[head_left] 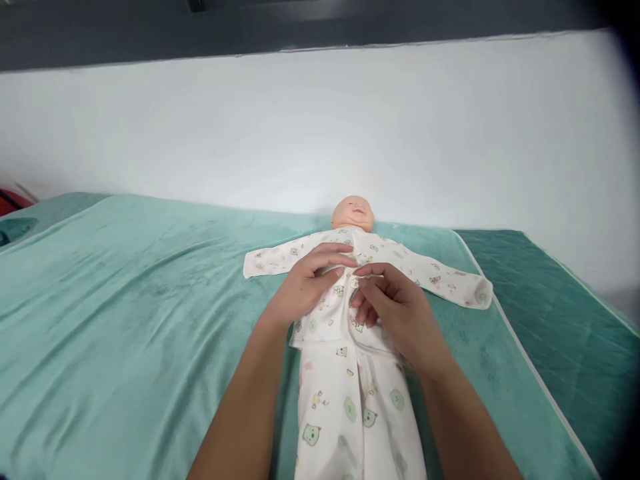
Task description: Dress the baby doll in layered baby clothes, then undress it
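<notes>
A baby doll lies on its back, dressed in a white printed shirt with its sleeves stretched out to both sides. My left hand rests on the shirt's chest, fingers extended and spread, with the thumb apart. Beside it, my right hand is curled over the front opening. Its thumb and forefinger come close together beside a pale round button; what they grip, if anything, is hidden. Matching printed trousers cover the doll's legs below the shirt hem.
A light green plush blanket lies beneath the doll, with creases on the left. Darker green quilted cloth shows at the right. A white wall rises behind the doll's head. Something red sits at the far left edge.
</notes>
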### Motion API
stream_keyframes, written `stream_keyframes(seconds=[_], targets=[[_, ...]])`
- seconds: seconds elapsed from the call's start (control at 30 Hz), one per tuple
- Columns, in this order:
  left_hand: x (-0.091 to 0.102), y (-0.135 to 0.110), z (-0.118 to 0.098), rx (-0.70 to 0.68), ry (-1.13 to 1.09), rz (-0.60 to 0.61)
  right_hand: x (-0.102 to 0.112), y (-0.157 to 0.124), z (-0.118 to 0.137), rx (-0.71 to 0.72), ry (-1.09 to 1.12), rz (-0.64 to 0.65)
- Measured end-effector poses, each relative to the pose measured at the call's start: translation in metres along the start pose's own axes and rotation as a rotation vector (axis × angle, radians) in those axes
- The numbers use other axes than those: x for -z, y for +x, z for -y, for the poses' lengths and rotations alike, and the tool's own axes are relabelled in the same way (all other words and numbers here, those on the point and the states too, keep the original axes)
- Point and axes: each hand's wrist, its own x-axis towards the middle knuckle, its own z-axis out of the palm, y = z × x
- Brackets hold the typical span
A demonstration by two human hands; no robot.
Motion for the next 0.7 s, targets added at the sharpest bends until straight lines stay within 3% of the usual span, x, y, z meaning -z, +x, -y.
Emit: stream_keyframes(seconds=[0.23, 0.7], targets=[[-0.0029, 0.0013, 0.0005, 0.053, 0.095, -0.077, 0.0014, -0.0014, -0.0007, -0.013, -0.005, 0.029], [-0.0052, 0.0020, -0.0001, 0.038, 0.151, -0.057, 0.0023, -0.0017, -0.0012, 0.002, 0.019, 0.067]])
